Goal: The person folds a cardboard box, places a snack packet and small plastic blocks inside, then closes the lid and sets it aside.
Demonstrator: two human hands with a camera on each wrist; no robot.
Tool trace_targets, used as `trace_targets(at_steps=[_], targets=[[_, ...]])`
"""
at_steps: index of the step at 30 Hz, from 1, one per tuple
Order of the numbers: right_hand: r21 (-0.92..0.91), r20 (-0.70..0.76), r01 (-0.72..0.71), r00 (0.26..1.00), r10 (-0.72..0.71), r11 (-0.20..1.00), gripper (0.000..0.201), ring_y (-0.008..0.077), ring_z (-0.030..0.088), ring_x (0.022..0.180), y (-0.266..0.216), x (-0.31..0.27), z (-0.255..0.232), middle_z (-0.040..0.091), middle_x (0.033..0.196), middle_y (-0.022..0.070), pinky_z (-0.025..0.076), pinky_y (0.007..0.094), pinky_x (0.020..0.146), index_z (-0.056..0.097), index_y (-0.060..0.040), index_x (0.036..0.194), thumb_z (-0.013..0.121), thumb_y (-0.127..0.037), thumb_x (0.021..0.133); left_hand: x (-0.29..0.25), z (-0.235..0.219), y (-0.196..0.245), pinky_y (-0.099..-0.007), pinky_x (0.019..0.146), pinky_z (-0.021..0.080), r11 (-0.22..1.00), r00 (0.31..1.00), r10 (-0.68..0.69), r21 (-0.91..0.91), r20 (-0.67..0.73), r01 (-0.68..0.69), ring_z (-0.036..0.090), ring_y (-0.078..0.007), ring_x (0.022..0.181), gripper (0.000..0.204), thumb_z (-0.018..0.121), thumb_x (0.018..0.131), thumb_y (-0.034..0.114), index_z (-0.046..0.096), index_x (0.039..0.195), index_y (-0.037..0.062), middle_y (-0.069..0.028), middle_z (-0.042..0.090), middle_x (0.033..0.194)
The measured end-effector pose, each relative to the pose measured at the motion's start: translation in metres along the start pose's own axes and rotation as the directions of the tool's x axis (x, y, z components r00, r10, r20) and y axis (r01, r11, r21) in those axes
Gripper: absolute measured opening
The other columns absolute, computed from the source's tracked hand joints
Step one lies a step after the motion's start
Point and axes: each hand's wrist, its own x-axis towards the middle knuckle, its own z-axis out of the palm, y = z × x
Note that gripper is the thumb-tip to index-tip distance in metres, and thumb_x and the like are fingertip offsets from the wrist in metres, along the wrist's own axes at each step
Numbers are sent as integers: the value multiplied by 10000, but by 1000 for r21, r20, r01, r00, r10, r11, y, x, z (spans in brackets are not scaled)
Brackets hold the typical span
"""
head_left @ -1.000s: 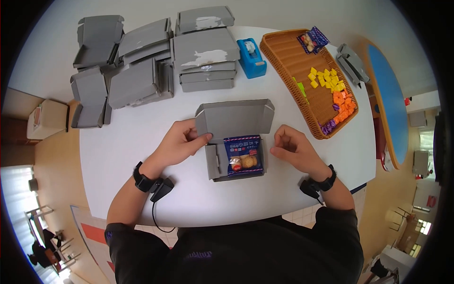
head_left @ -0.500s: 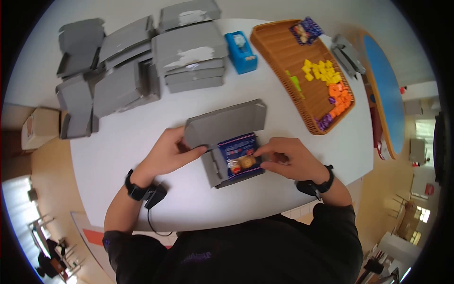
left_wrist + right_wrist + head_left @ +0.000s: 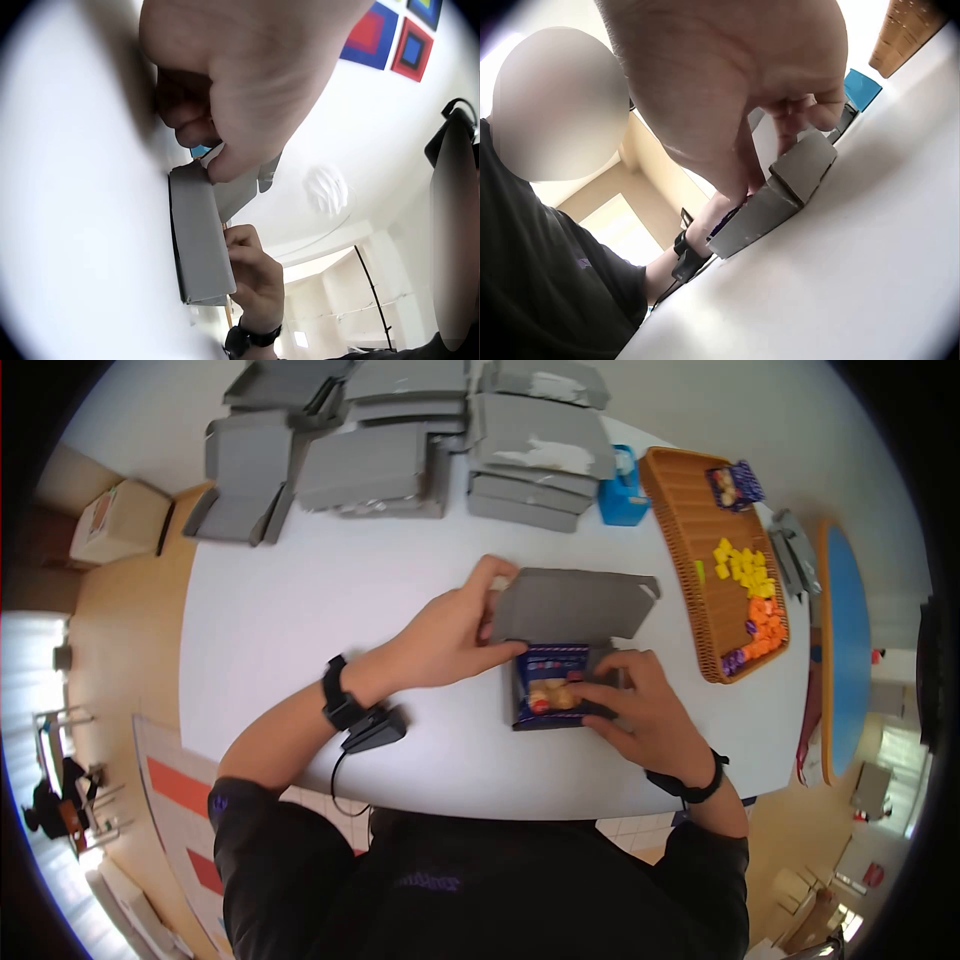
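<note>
A small grey cardboard box (image 3: 580, 605) stands on the white table with its lid raised. Inside lies a dark blue biscuit packet (image 3: 545, 672), with round biscuits pictured on its front. My left hand (image 3: 450, 635) pinches the box at its left rear corner, thumb on the near side and fingers partly hidden behind the lid. My right hand (image 3: 655, 720) reaches over the box's right side, its fingertips on the packet. In the right wrist view, thumb and fingers dip past the grey box wall (image 3: 757, 223); the packet is mostly hidden there.
Stacked grey boxes (image 3: 540, 455) stand along the back left, next to a blue tape dispenser (image 3: 624, 500). On the right, a wicker tray (image 3: 690, 560) holds yellow, orange, purple and green pieces and another packet (image 3: 735, 485). Folded grey cardboard (image 3: 795, 555) lies beyond it.
My right hand has come from beside the box onto the packet inside. My left hand stays at the box's left corner. The head view has shifted, so the surroundings sit differently in frame.
</note>
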Motion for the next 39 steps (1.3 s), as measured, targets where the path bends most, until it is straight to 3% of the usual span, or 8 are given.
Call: trace_targets(at_steps=[5,9,12,15,18,23,29,39], targets=[[15,15,24,1000,-25,1000,452,298,591,1135,12,-4,1,630,1311,80,533,410,1021,788,-203,1341,876,-177,898,-3,2,6,-286,551,379,995,1000,31,90,1,-31,449,-93,606,488,932,901,115,490,1103,82,5,445,695],[83,17,-5,1000,4,997,468,297,606,1189,23,-6,7,629,1290,80,544,414,1018,797,-200,1338,881,-140,882,-10,-1,21,-336,466,289,829,834,542,226,-102,-511,379,-168,463,493,944,869,73,459,804,133,9,361,560],[169,30,-52,998,48,984,497,297,617,1189,28,-9,9,621,1267,87,563,405,985,805,-189,1333,890,-87,854,-19,-13,34,-345,531,404,774,817,556,264,152,-576,579,-209,611,373,930,861,123,558,860,101,-29,550,703],[218,31,-75,997,70,973,492,292,636,1126,27,-9,13,623,1216,92,570,398,932,804,-181,1329,892,-83,855,-21,-4,45,-375,785,525,732,789,561,295,250,-614,698,-250,972,291,914,845,200,702,998,73,-81,678,996],[227,46,-74,997,66,971,500,285,640,1104,29,-7,12,622,1198,91,568,393,912,803,-167,1328,892,-66,847,-27,-18,34,-409,1044,475,773,831,316,383,458,-505,630,-270,1234,383,899,843,263,769,1155,82,-101,671,1235],[258,81,-88,994,70,962,496,282,634,1103,29,-7,6,631,1191,83,550,398,946,795,-172,1346,879,-76,867,-5,-10,13,-425,1047,460,877,835,312,201,454,-437,601,-265,1208,227,883,887,244,782,1021,91,-15,702,1097],[246,139,-1,990,-34,969,537,307,607,1196,31,-4,-1,624,1353,96,520,419,1028,752,-197,1421,841,-68,907,2,-4,6,-435,1041,452,951,891,237,93,387,-294,578,-282,1137,245,902,882,264,772,1017,106,-33,668,1130],[219,190,-59,982,17,974,615,379,553,1374,25,-2,3,574,1475,155,472,462,1154,733,-220,1461,789,2,891,-6,0,-9,-437,1076,447,868,830,455,46,322,-494,592,-278,1183,314,870,906,209,847,1212,143,-61,675,1337]])
